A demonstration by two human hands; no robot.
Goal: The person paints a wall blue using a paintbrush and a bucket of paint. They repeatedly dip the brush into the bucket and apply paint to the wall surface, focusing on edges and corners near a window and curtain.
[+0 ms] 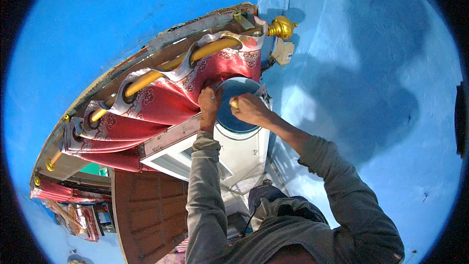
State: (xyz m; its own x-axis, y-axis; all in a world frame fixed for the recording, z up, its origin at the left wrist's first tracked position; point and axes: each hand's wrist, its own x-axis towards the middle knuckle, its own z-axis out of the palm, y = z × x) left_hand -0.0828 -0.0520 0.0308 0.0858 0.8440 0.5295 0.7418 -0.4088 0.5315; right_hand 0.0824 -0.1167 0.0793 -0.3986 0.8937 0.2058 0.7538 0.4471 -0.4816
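My left hand [210,103] is closed on the left rim of a round blue bucket [240,124], which looks like plastic. Inside its mouth, my right hand [250,109] grips a short yellow handle [234,103]. What that handle belongs to is hidden by my fingers and the bucket. Below the bucket is a white panelled surface [253,150]; whether the bucket rests on it or hangs above it, I cannot tell. A red patterned curtain [165,106] falls close beside my left hand.
The curtain hangs by rings from a golden rod [143,83] with a gold finial [282,27]. Near that finial is a small white electrical box [283,51] on the blue wall [384,62]. A brown door [150,212] stands at lower left, beyond a wooden ledge [170,135].
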